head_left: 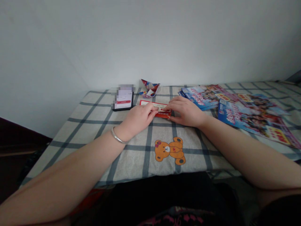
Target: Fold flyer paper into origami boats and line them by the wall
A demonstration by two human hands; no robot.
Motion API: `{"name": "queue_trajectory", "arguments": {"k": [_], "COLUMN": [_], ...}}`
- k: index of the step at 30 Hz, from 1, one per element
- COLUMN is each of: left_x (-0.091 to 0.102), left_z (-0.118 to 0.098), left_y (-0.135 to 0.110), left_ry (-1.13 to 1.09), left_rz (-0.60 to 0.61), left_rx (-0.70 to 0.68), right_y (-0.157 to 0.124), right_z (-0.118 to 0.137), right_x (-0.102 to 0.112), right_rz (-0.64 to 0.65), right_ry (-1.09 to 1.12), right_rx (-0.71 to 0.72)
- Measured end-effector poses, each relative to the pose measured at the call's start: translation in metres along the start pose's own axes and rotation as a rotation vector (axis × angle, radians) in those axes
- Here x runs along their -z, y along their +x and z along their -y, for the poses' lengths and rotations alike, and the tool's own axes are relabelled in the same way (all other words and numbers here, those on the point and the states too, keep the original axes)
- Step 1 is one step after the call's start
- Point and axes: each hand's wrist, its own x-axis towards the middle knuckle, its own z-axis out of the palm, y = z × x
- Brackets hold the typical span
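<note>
Hands: both are on one paper. The left hand [140, 117] pinches its near middle between thumb and forefinger; the right hand [187, 111] grips the right end, fingers over the top and thumb at the near corner. The two are apart, with a short stretch of paper between them.
Folded paper strip: the red-and-cream strip [162, 115] lies on the desk [94, 110], long side across; take it as the clock centre, 12 toward the wall [150, 40].
Good creasing: the grip suggests working a fold. Best to align the edges first, pin one end, then run a fingertip firmly along the crease, keeping the near right corner flat.
Folded paper shape: a pointed, printed piece [150, 89] sits near 12.
Smartphone: at 10, screen lit [124, 101].
Leaflets: a blue-edged pile [199, 98] at 2; a nearer leaflet [246, 121] at 3.
Teddy bear print: on the checked cloth at 5 [170, 151].
Bracelet: a silver band on the left wrist [117, 135].
Hard to make out: fingers cover parts of the strip, hiding its layers and small print; pixelation masks some of the phone; the right frame edge cuts the leaflets.
</note>
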Motion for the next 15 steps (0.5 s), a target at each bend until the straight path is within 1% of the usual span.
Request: {"name": "queue_trajectory", "arguments": {"k": [6, 9, 12, 15], "left_x": [-0.0031, -0.0038, -0.0031, -0.0021], "left_z": [0.0019, 0.0019, 0.0011, 0.0004], "left_y": [-0.0003, 0.0002, 0.0007, 0.0005], "left_ry": [-0.074, -0.104, -0.088, -0.067], "left_rz": [0.063, 0.093, 0.113, 0.104], "left_rx": [-0.118, -0.191, -0.271, -0.316], "right_y": [0.0017, 0.0013, 0.0014, 0.0018], "right_z": [0.0030, 0.0025, 0.0017, 0.0014], "right_x": [0.0032, 0.0046, 0.0051, 0.0049], "right_rz": [0.063, 0.066, 0.069, 0.086], "right_ry": [-0.030, -0.020, -0.024, -0.035], "right_rx": [-0.011, -0.025, -0.022, -0.018]}}
